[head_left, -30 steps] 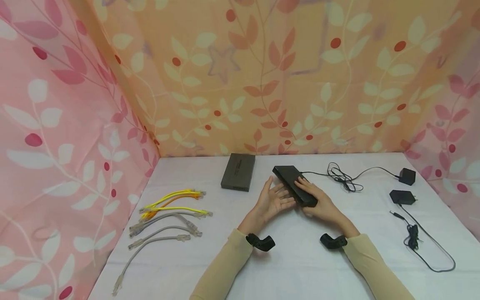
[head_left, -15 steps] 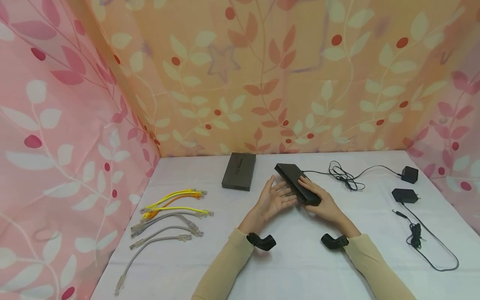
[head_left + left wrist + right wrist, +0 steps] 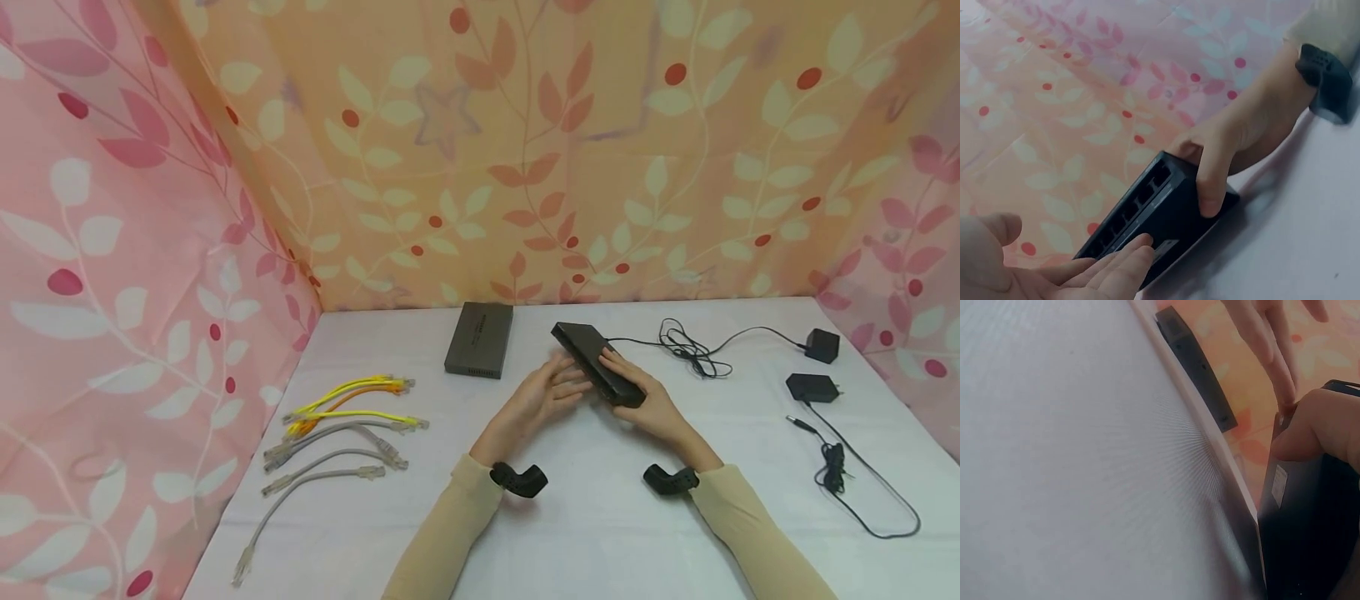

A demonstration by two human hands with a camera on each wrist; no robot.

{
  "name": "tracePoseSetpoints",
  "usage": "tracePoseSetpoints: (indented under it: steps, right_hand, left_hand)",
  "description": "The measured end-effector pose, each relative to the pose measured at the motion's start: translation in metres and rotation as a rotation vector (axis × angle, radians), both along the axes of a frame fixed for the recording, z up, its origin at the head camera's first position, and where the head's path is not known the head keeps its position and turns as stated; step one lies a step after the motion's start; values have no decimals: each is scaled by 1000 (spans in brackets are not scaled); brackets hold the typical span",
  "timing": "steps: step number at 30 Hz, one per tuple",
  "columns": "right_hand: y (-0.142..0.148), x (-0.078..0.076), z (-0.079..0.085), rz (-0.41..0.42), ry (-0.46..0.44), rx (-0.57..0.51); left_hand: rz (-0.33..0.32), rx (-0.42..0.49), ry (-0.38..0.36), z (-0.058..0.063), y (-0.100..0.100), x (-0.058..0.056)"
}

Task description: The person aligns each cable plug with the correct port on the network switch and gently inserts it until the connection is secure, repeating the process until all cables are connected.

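My right hand (image 3: 654, 410) grips the near end of a black network switch (image 3: 588, 354) and holds it tilted, its row of ports facing left. In the left wrist view, the right thumb lies across the underside of the switch (image 3: 1179, 215). Open beside the port side is my left hand (image 3: 528, 406), fingers extended and nothing held. Its fingertips overlap the switch's port edge in the left wrist view and come right up to its corner in the right wrist view. A thin black cord (image 3: 637, 344) runs from the far right side of the switch.
Another dark grey switch (image 3: 478, 340) lies at the back. Yellow and orange network cables (image 3: 348, 390) and grey network cables (image 3: 311, 479) lie on the left. On the right are a power adapter (image 3: 822, 345) on the cord and a second adapter (image 3: 812, 387) with its own cord.
My left hand has turned from palm up to more sideways, its fingers drawing closer together. The right hand keeps its grip on the switch, and the view has shifted slightly.
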State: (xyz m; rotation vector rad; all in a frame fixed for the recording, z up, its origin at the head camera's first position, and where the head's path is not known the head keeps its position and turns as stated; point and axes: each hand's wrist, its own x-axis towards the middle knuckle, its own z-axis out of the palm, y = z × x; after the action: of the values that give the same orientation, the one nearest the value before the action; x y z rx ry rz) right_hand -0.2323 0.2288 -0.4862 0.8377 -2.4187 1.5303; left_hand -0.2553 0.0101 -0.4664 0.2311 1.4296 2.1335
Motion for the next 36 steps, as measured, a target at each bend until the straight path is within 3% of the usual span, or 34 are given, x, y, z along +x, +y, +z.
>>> tracePoseSetpoints:
  steps: [7, 18, 23, 29, 36]
  right_hand:
    - [-2, 1, 4, -13, -21, -2]
    - [-2, 1, 4, -27, -42, 3]
    - [-1, 0, 4, -16, -46, -6]
    - [-1, 0, 4, -17, -45, -5]
    - [-1, 1, 3, -16, -48, 5]
  left_hand:
    - [18, -180, 166, 4, -17, 4]
    - [60, -647, 590, 8, -67, 19]
    - [111, -845, 685, 9, -96, 28]
    - [160, -1000, 789, 8, -130, 38]
    - [129, -1203, 831, 5, -171, 53]
